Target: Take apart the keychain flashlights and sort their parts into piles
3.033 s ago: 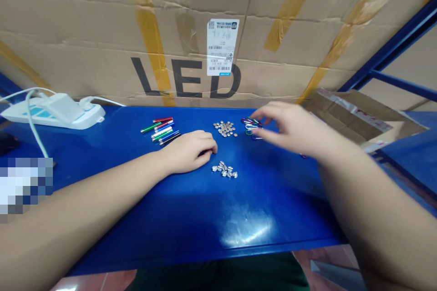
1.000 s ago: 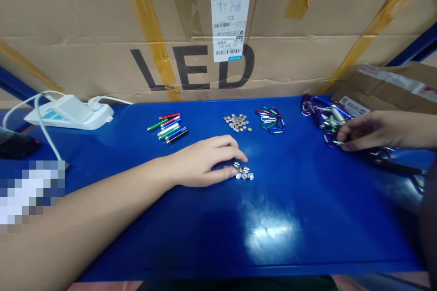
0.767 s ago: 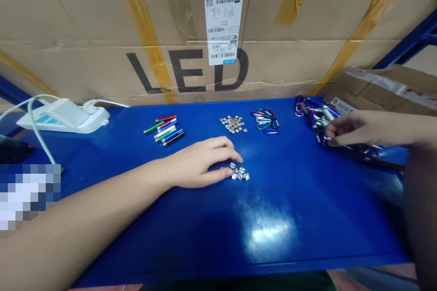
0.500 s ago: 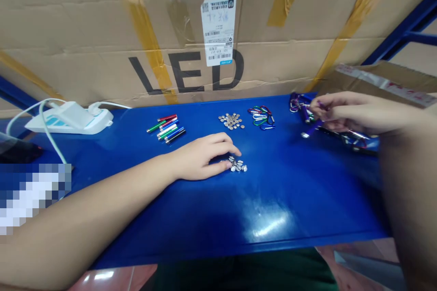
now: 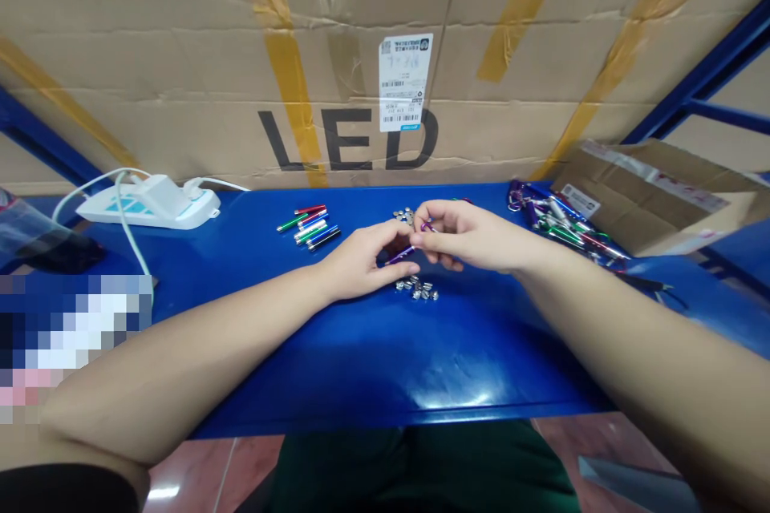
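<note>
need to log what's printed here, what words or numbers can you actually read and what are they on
"LED": large black letters on the cardboard box behind the bench.
White shipping label on that box: barcodes, QR code, print and handwriting, all too small to read.
White label on the cardboard flap at right: too small to read.
Packing tape on that flap: red print, too blurred to read.
</note>
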